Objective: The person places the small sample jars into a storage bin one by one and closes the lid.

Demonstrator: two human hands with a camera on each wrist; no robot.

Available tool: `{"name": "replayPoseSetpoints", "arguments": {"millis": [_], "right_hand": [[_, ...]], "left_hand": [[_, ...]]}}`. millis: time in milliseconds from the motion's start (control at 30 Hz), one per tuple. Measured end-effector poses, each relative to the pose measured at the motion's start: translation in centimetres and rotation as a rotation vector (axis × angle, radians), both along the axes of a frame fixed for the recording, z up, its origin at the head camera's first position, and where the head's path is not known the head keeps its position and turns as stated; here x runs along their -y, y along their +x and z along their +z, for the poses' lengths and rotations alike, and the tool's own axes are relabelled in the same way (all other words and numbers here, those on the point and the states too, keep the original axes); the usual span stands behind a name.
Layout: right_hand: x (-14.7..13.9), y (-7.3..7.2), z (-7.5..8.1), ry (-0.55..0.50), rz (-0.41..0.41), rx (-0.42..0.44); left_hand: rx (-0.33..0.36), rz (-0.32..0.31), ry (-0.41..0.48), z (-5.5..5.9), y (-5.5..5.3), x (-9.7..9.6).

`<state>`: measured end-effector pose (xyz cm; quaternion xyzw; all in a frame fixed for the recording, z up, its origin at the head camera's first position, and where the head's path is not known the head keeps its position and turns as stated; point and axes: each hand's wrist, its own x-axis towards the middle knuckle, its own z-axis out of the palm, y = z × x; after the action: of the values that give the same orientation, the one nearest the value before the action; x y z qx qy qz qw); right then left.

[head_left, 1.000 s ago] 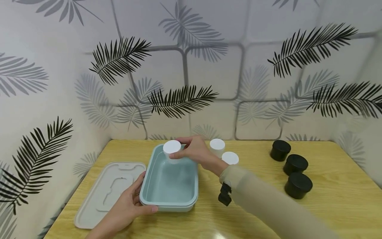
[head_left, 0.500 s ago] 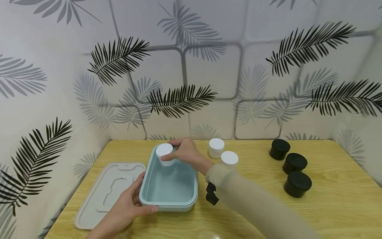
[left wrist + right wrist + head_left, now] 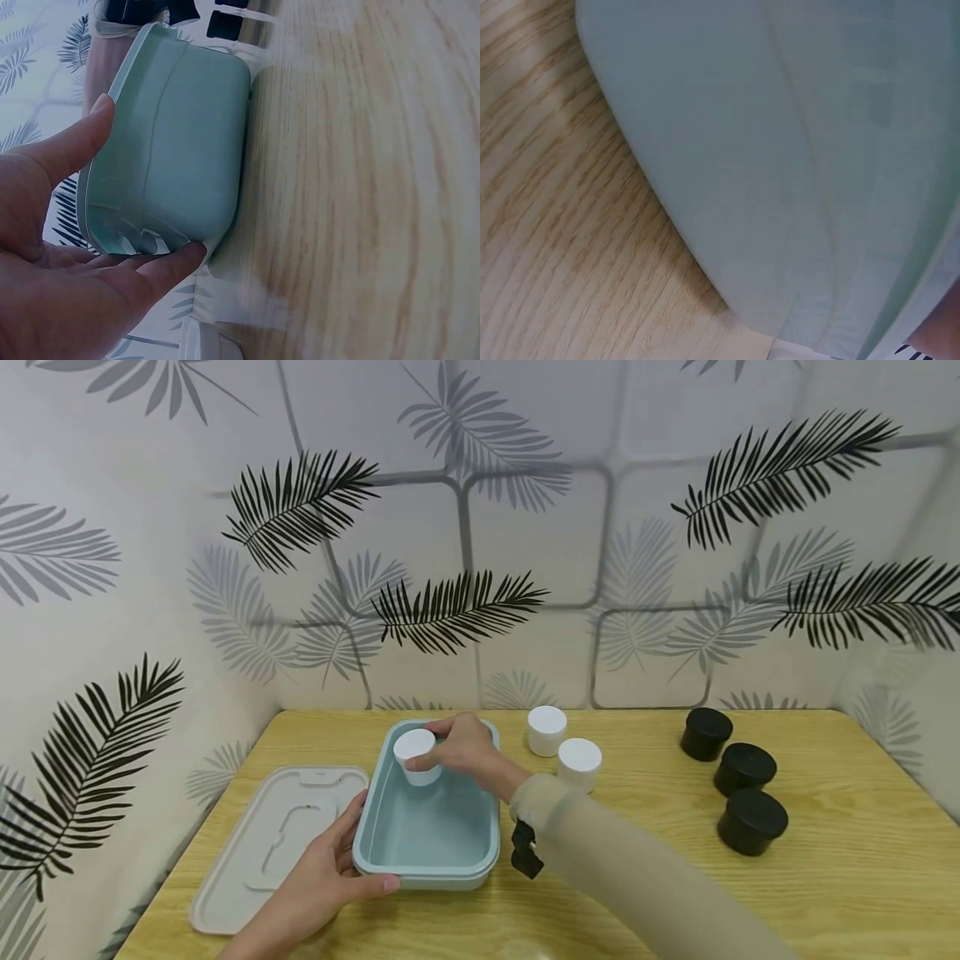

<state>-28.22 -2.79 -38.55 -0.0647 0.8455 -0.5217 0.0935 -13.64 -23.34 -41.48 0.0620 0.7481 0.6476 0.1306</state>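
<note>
White lidded jar [image 3: 413, 746]: I see it inside the blue-green tub [image 3: 427, 835], by its far-left corner.
Right hand [image 3: 463, 747]: I see it pinching this jar.
Left hand [image 3: 327, 870]: gripping the tub's near-left corner.
Grey lid [image 3: 247, 852]: along the table's [image 3: 862, 860] left edge.
Two white jars [image 3: 547, 732]: near the far edge.

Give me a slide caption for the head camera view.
Right hand holds a white jar inside a teal rectangular tub; left hand grips the tub's near left corner.
</note>
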Motion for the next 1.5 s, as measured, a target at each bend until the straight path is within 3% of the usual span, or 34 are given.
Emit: {"name": "replayPoseSetpoints", "arguments": {"millis": [333,567,833,1000,1200,1500], "right_hand": [[-0.1,-0.2,-0.2,0.007,-0.002,0.023],[-0.1,-0.3,-0.5,0.083,0.055,-0.038],[-0.2,-0.3,-0.2,0.130,0.068,-0.080],[-0.4,-0.4,0.1,0.216,0.075,-0.103],[-1.2,-0.2,1.4,0.275,0.116,-0.150],[-6.6,0.3,5.3,0.132,0.334,-0.288]], "left_hand": [[0.015,-0.045,0.022,-0.1,-0.3,0.2],[0.017,-0.029,0.008,-0.1,-0.4,0.1],[0.018,-0.038,-0.004,0.1,-0.4,0.1],[0.030,-0.025,-0.004,0.2,-0.4,0.0],[0.040,-0.010,-0.015,0.2,-0.4,0.1],[0.018,-0.023,-0.018,0.5,-0.5,0.5]]}}
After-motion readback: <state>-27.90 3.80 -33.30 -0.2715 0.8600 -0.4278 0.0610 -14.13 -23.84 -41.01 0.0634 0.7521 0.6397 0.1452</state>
